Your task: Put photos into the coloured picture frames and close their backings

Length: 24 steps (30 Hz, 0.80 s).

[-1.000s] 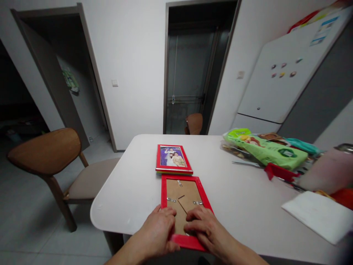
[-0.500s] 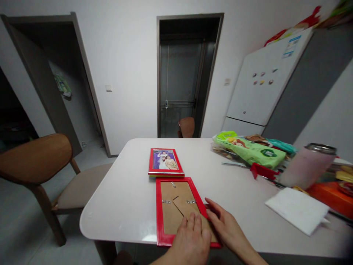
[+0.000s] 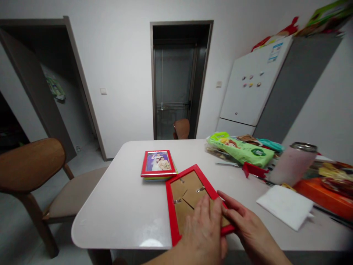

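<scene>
A red picture frame (image 3: 171, 217) lies back side up and turned askew, its brown backing board (image 3: 190, 187) showing metal clips and a dark stand slit. Across the lower part of the board stretch the fingers of my left hand (image 3: 202, 228), with the thumb curled at the near edge. My right hand (image 3: 245, 221) grips the right edge, its thumb side on top and other fingertips partly hidden. Touching the far left corner is a small stack of frames, topped by a red-rimmed framed photo (image 3: 158, 162) of people.
Right on the white table (image 3: 124, 217) are a green packet (image 3: 248, 151), a pink bottle (image 3: 293, 162), a red object (image 3: 255, 171), white tissue (image 3: 286, 206) and an orange box (image 3: 325, 195). A wooden chair (image 3: 35, 165) stands left; a fridge (image 3: 248, 88) stands behind.
The back-up picture frame has turned, its far end swinging right, and its right side looks raised. My left hand's thumb has come to the near edge. The view has shifted slightly.
</scene>
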Available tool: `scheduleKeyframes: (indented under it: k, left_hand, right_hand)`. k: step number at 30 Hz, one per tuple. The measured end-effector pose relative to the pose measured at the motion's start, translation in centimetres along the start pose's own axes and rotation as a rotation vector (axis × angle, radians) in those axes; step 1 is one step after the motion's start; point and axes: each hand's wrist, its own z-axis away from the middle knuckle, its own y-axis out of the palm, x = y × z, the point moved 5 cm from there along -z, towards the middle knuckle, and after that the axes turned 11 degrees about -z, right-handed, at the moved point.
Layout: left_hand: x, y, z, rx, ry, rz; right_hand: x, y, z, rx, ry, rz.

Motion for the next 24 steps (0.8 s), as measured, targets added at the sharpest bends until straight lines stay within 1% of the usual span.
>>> scheduleKeyframes:
  k: [2,4,6,8,9,11,13,14,15,17,19,21,22,24]
  left_hand:
    - [-0.5,-1.1,-0.7,-0.072,0.006,0.123]
    - [-0.5,-2.5,-1.4,-0.227,0.009,0.266]
    - [0.6,-3.4,-2.0,-0.387,-0.073,0.459]
    - [2.4,-3.3,-2.4,-0.489,-0.208,0.698]
    - [3.2,-2.8,-2.6,-0.52,-0.261,0.829]
    - [4.4,-1.6,-2.7,-0.565,-0.317,1.078]
    - [5.1,-0.2,-2.7,-0.602,-0.335,1.276]
    - [5.2,0.4,-2.7,-0.612,-0.343,1.35]
    - [5.2,0.9,-2.7,-0.618,-0.355,1.406]
    - [5.0,1.7,-2.7,-0.629,-0.384,1.484]
    - [5.0,2.3,-3.0,-0.639,-0.399,1.536]
    - [5.3,3.0,-3.5,-0.643,-0.414,1.546]
    - [5.5,3.5,-3.8,-0.627,-0.424,1.531]
    - [6.0,4.7,-4.3,-0.565,-0.443,1.456]
  right_hand:
    - [1.7,0.6,0.2,0.006,-0.109,0.074]
    - [2.8,1.8,0.4,0.042,-0.205,0.094]
    - [2.8,3.0,0.0,0.108,-0.257,0.109]
    - [1.7,3.2,-0.9,0.13,-0.283,0.208]
    - [0.9,2.7,-1.6,0.101,-0.302,0.293]
    - [-0.8,0.7,-2.9,-0.013,-0.366,0.469]
    - [-2.0,-2.0,-3.7,-0.132,-0.412,0.554]
    - [-2.5,-3.3,-3.9,-0.206,-0.408,0.561]
    - [-2.9,-4.5,-3.8,-0.267,-0.377,0.538]
    - [-3.5,-6.0,-3.2,-0.323,-0.228,0.401]
    - [-4.1,-5.9,-2.4,-0.268,-0.021,0.167]
    - [-4.3,-5.1,-1.9,-0.197,0.124,-0.037]
    - [-4.1,-4.9,-1.9,-0.188,0.153,-0.085]
    - [-3.3,-5.3,-2.8,-0.207,0.149,-0.067]
